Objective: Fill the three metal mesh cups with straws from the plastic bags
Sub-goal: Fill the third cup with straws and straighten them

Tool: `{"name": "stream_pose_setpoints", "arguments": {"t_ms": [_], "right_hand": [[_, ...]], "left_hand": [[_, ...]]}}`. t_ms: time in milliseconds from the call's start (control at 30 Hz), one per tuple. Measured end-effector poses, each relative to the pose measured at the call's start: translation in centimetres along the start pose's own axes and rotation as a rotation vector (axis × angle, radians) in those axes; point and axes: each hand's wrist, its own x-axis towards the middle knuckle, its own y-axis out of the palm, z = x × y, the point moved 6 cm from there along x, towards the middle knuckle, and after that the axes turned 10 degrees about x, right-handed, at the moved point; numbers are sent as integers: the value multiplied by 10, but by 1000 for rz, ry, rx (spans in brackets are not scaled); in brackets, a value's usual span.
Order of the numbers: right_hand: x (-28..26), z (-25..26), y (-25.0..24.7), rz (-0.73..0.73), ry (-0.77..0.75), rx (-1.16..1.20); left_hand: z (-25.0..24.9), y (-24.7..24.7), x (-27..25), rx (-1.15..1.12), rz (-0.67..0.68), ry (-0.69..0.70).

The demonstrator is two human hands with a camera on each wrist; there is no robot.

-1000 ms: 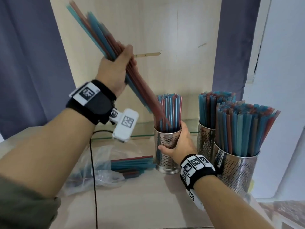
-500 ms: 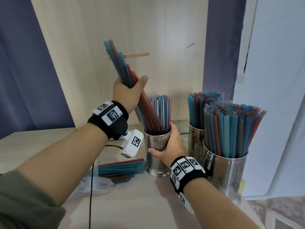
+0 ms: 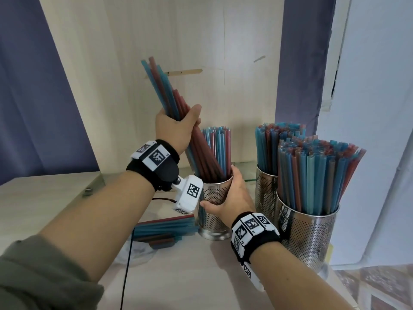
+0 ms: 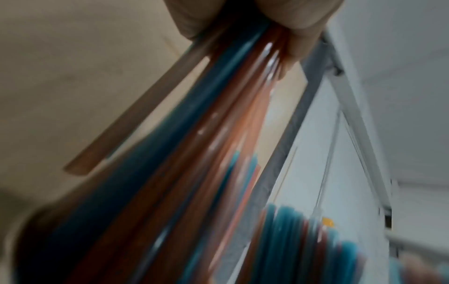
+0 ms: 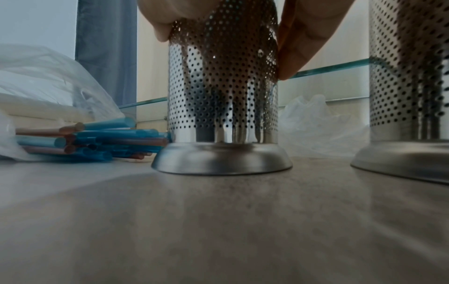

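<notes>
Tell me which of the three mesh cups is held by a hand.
The leftmost cup: the right hand grips its wall, and the left hand slants a straw bundle into it. The other two cups stand untouched.

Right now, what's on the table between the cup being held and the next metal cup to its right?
In the right wrist view, a crumpled clear plastic bag lies behind the gap between the held cup and the next cup.

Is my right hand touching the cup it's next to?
Touching. The right wrist view shows the right hand wrapped around the cup, fingers pressed against its mesh wall.
</notes>
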Motion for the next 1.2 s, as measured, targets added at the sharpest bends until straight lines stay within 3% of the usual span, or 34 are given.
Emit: {"name": "stream_pose_setpoints", "arguments": {"t_ms": [233, 367, 500, 733, 933, 1100, 1200], "right_hand": [[-1, 2, -1, -2, -9, -1], [-1, 2, -2, 5, 2, 3], [-3, 5, -3, 8, -9, 9], [-3, 4, -3, 9, -13, 14], [-2, 3, -2, 18, -10, 12], [-2, 4, -2, 11, -21, 19], [-4, 5, -2, 8, -23, 22]], "left_hand": [[9, 2, 18, -147, -13, -100], [7, 5, 19, -122, -32, -115], [11, 13, 5, 72, 4, -28], [-14, 28, 0, 193, 122, 178], [-13, 17, 11, 117, -12, 149], [1, 37, -11, 224, 144, 140], [20, 35, -10, 212, 119, 66]]}}
